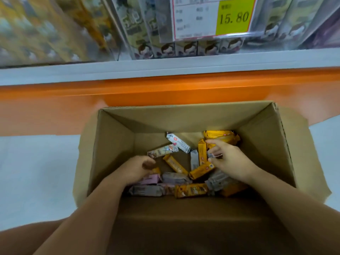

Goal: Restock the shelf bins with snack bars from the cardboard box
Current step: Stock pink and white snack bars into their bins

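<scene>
An open cardboard box (117,129) stands on the floor below me, with several loose snack bars in yellow, grey and pink wrappers on its bottom. Both my arms reach down into it. My right hand (230,161) pinches the end of a small grey bar (214,155) among the yellow bars (201,169) at the right. My left hand (137,169) is curled low over the bars at the left, beside a pale printed bar (161,150); whether it holds one is hidden.
The shelf unit rises just behind the box, with an orange base band (165,89) and a white ledge (165,69). Clear bins of packaged bars (185,47) stand above, behind a price tag (213,17) reading 15.80. Pale floor lies on both sides of the box.
</scene>
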Demonstrator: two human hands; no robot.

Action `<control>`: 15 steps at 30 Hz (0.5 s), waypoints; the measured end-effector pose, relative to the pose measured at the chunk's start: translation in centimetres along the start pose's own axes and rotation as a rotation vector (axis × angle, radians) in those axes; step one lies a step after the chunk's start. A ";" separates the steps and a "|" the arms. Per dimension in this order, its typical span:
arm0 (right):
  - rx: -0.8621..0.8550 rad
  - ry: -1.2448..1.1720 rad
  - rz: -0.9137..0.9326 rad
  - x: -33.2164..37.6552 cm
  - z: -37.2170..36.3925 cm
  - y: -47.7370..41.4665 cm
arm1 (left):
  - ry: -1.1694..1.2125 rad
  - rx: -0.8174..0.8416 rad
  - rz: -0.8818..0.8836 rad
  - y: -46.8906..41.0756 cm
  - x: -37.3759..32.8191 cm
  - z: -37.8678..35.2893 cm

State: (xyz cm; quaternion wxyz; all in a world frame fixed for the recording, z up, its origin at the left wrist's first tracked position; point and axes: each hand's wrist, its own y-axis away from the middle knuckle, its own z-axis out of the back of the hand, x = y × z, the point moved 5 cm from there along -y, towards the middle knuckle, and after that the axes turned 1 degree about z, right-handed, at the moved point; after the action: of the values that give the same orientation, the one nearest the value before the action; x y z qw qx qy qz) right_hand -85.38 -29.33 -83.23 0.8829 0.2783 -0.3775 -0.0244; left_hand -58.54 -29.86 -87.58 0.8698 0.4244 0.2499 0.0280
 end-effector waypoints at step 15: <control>0.558 0.187 0.099 5.1 -10.1 -1.3 | -0.209 0.189 0.041 -1.9 0.8 -2.9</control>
State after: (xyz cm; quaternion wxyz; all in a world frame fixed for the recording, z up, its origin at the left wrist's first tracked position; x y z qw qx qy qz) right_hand -74.66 -26.95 -86.26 0.8034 0.4925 -0.2996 0.1491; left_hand -59.49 -28.76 -90.81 0.8465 0.5102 0.1507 -0.0221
